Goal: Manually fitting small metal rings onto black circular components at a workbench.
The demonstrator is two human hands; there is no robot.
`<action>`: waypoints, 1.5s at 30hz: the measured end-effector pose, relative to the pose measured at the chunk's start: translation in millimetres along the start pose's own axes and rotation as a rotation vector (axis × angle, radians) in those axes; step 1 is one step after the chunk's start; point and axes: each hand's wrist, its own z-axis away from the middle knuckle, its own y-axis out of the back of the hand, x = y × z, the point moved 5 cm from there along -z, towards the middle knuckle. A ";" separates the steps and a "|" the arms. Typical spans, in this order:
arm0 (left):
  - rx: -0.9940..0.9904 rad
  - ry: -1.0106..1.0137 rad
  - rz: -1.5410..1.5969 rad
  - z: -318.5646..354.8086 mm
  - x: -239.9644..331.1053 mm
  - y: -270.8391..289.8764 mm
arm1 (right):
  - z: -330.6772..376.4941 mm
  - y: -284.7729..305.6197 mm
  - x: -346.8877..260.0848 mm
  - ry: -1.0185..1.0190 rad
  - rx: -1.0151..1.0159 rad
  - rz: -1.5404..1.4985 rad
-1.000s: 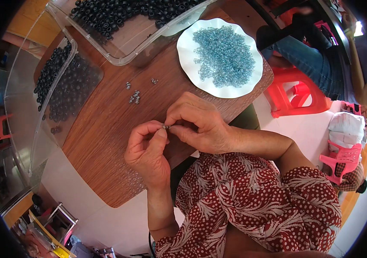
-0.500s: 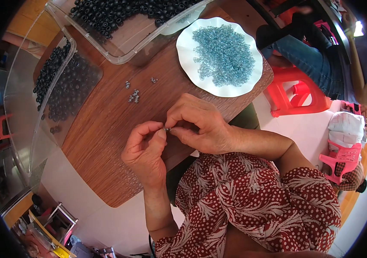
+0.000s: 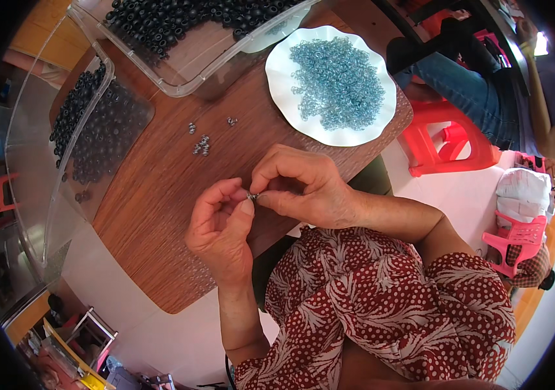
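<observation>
Over the near part of the table my left hand (image 3: 217, 224) and my right hand (image 3: 306, 188) meet fingertip to fingertip. Between them is a tiny shiny, dark-and-silver metal piece (image 3: 252, 196), spring-like in shape, partly hidden by the fingers. My right thumb and index finger pinch one side of it; my left thumb and index finger close on the other. Beyond my hands lie several similar small metal pieces (image 3: 201, 145) in little groups. At the far right a white scalloped plate (image 3: 277, 88) bears a heap of small bluish, shiny wire-like pieces (image 3: 339, 81).
Clear plastic bins (image 3: 183, 90) with many black ring-shaped pieces (image 3: 154, 32) stand on the far and left sides of the wooden table (image 3: 154, 260). To the right are a red plastic stool (image 3: 449, 140) and a seated person in jeans (image 3: 466, 94). A pink chair (image 3: 518, 240) stands farther off.
Both hands stay together at nearly the same spot. My left index finger has lifted slightly, and more of the small metal piece shows between the fingertips.
</observation>
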 end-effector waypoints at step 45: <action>-0.203 -0.319 -0.587 1.2 20.5 -8.3 | -3.1 -0.2 14.2 -0.508 -0.057 -0.448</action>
